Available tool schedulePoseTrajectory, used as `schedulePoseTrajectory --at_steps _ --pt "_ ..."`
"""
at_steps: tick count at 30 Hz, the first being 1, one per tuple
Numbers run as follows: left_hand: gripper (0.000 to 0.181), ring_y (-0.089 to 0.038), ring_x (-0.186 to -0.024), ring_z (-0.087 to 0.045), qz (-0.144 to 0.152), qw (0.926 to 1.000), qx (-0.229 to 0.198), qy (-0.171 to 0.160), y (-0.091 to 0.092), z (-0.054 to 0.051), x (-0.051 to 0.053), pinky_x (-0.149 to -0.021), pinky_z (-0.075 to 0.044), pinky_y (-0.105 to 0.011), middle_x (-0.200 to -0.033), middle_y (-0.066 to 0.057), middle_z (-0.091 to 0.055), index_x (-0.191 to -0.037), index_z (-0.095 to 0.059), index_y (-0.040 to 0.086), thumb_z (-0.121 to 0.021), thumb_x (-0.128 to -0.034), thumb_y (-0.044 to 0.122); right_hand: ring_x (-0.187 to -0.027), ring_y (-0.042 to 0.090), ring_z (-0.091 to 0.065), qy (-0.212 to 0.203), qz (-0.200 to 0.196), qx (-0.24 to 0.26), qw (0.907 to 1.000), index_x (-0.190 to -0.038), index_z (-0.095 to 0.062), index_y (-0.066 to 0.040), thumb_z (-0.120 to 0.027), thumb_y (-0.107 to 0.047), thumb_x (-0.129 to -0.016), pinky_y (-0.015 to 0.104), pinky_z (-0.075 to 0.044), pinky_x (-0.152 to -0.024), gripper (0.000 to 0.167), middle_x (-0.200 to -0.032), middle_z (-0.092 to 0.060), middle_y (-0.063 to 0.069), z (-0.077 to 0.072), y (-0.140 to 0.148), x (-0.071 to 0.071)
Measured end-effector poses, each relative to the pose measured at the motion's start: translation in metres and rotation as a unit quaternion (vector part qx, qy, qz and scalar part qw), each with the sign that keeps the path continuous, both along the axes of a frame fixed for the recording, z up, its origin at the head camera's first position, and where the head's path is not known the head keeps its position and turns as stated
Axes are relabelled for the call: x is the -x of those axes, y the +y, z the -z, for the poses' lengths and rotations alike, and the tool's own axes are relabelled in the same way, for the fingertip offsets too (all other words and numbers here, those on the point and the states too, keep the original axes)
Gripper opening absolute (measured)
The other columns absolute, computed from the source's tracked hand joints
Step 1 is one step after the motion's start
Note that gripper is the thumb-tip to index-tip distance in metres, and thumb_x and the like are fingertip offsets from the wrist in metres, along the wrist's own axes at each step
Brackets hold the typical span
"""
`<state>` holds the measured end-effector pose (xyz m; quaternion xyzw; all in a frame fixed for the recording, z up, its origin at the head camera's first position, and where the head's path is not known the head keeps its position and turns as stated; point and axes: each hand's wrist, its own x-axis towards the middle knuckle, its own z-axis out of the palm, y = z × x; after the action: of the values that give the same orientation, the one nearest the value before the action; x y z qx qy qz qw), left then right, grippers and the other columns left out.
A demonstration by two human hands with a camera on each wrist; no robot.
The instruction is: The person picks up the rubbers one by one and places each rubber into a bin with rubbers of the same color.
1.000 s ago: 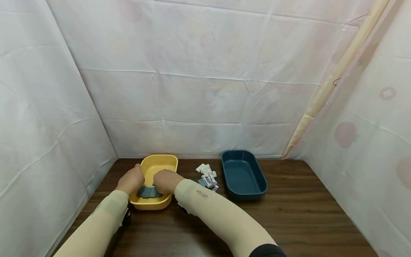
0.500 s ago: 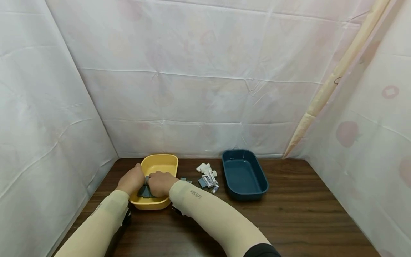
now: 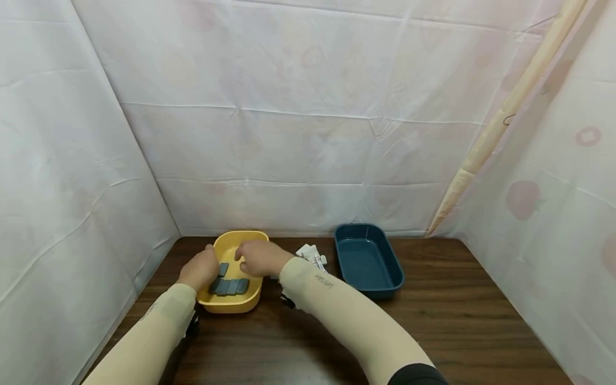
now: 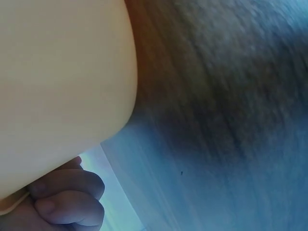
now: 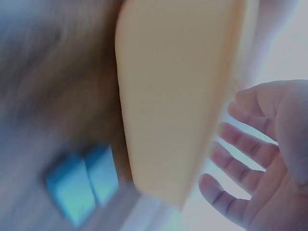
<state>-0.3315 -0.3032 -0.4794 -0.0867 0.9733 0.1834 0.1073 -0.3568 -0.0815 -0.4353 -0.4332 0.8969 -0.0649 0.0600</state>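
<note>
My left hand (image 3: 199, 269) grips the left rim of a yellow tray (image 3: 230, 308); in the left wrist view its fingers (image 4: 72, 204) curl at the rim. Inside the tray, several small flat grey-blue blocks (image 3: 231, 287) lie side by side in a row near the front. A single grey-blue block (image 3: 223, 269) lies just behind them. Above the tray's right side is my right hand (image 3: 262, 258), its fingers loosely spread in the right wrist view and nothing in them. Two bluish blocks (image 5: 72, 187) lie on the table outside the tray's right wall.
A small pile of white blocks (image 3: 308, 251), some with printed labels, lies right of the yellow tray, partly hidden by my right forearm. Beyond it stands a dark blue tray (image 3: 366, 256). White sheeting (image 3: 308, 133) hangs behind the wooden table (image 3: 457, 310).
My right hand reached leftward over the blocks, then drew back up and right. A grey-blue block now shows behind the row. The left hand keeps its place on the rim.
</note>
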Motion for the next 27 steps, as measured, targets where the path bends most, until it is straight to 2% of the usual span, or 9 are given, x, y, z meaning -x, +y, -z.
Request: schedulePoseTrajectory --at_steps 3,6,10,14,20,24,27 --pt "0.063 -0.047 -0.127 -0.071 0.002 1.0 0.008 0.0 -0.002 0.0 -0.002 -0.096 -0.06 -0.06 -0.154 -0.04 -0.06 -0.172 -0.01 -0.02 -0.028 -0.1216 0.014 -0.143 0.018 -0.069 0.0 0.014 0.026 0.9996 -0.146 -0.078 -0.018 -0.063 -0.026 -0.116 0.037 -0.058 -0.115 0.035 -0.153 -0.073 -0.002 -0.01 0.022 0.009" --pt "0.063 -0.051 -0.134 -0.068 0.003 1.0 0.007 0.003 -0.005 0.0 -0.004 -0.102 -0.06 -0.064 -0.157 -0.041 -0.057 -0.171 -0.011 -0.021 -0.028 -0.121 0.013 -0.136 0.022 -0.072 -0.007 0.03 0.049 0.9983 -0.144 -0.079 -0.015 -0.064 -0.024 -0.116 0.04 -0.061 -0.109 0.033 -0.148 -0.076 0.002 -0.015 0.042 0.018" --pt "0.062 -0.046 -0.123 -0.072 0.004 0.9999 0.009 0.01 -0.011 -0.001 -0.004 -0.095 -0.061 -0.061 -0.149 -0.041 -0.062 -0.17 -0.014 -0.021 -0.03 -0.1198 0.012 -0.115 0.018 -0.077 -0.008 0.057 0.059 0.9966 -0.136 -0.083 -0.016 -0.068 -0.025 -0.114 0.037 -0.063 -0.098 0.028 -0.134 -0.081 0.0 -0.008 0.058 0.027" --pt "0.061 -0.039 -0.11 -0.074 0.006 0.9999 0.012 0.007 -0.013 -0.001 -0.003 -0.088 -0.061 -0.058 -0.141 -0.04 -0.067 -0.169 -0.017 -0.021 -0.033 -0.1191 0.011 -0.102 0.014 -0.077 -0.027 0.081 0.035 0.9957 -0.129 -0.085 -0.019 -0.073 -0.03 -0.112 0.036 -0.064 -0.093 0.024 -0.125 -0.083 -0.002 0.004 0.066 0.028" --pt "0.065 -0.046 -0.123 -0.072 0.002 0.9999 0.013 0.0 -0.011 -0.001 -0.003 -0.093 -0.06 -0.061 -0.151 -0.041 -0.061 -0.171 -0.012 -0.021 -0.033 -0.1191 0.011 -0.111 0.017 -0.077 -0.077 0.097 0.005 0.9923 -0.138 -0.081 -0.017 -0.077 -0.033 -0.109 0.041 -0.064 -0.097 0.033 -0.131 -0.082 -0.001 0.018 0.069 0.024" --pt "0.065 -0.047 -0.126 -0.071 -0.002 0.9999 0.013 0.003 -0.01 -0.002 -0.003 -0.096 -0.06 -0.062 -0.154 -0.041 -0.059 -0.171 -0.012 -0.021 -0.032 -0.1188 0.011 -0.115 0.016 -0.076 -0.083 0.084 0.001 0.993 -0.141 -0.079 -0.018 -0.081 -0.035 -0.106 0.038 -0.063 -0.098 0.039 -0.136 -0.08 -0.001 0.026 0.069 0.021" --pt "0.064 -0.046 -0.124 -0.072 -0.001 0.9999 0.014 0.003 -0.01 -0.001 -0.003 -0.095 -0.061 -0.061 -0.152 -0.041 -0.061 -0.17 -0.013 -0.021 -0.033 -0.119 0.012 -0.111 0.012 -0.075 -0.077 0.074 -0.002 0.9943 -0.14 -0.079 -0.019 -0.084 -0.036 -0.104 0.034 -0.063 -0.095 0.04 -0.135 -0.08 -0.003 0.03 0.067 0.021"
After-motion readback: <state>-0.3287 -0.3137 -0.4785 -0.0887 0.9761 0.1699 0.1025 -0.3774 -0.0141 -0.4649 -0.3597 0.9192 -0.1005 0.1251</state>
